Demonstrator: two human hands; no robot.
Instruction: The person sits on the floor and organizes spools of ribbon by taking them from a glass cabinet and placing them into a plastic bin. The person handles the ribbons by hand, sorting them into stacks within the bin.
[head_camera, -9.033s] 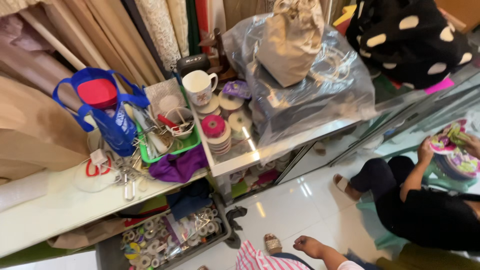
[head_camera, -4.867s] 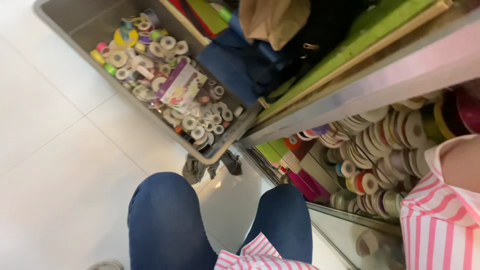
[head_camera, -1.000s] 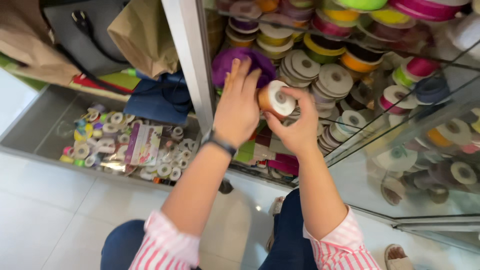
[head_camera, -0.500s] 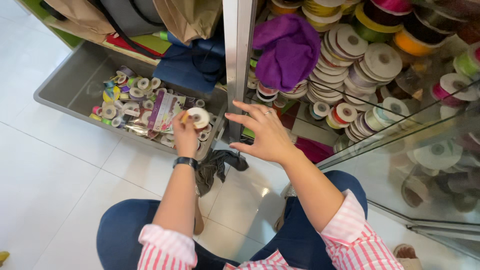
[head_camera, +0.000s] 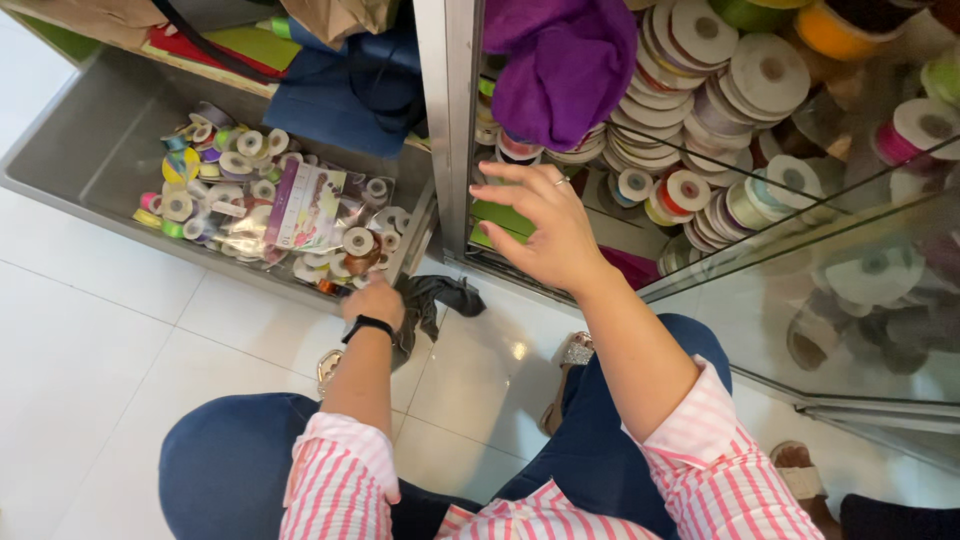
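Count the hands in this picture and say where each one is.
2. The left hand reaches the grey tray of ribbon spools; the right hand hovers open by the cabinet shelves.

The grey tray (head_camera: 90, 170) is bare along its left part, leaving room to reach in there; ribbon spools (head_camera: 215, 190) and a flat packet (head_camera: 305, 205) crowd its middle and right. A metal post (head_camera: 447, 120) divides tray from shelf. On the shelf, a purple cloth (head_camera: 565, 70) and stacked spools (head_camera: 700, 70) fill the opening. The white floor (head_camera: 90, 350) lies open at left.

White glossy floor tiles (head_camera: 90, 340), metal-framed glass display cabinet (head_camera: 447, 120), glass shelves (head_camera: 800, 230)
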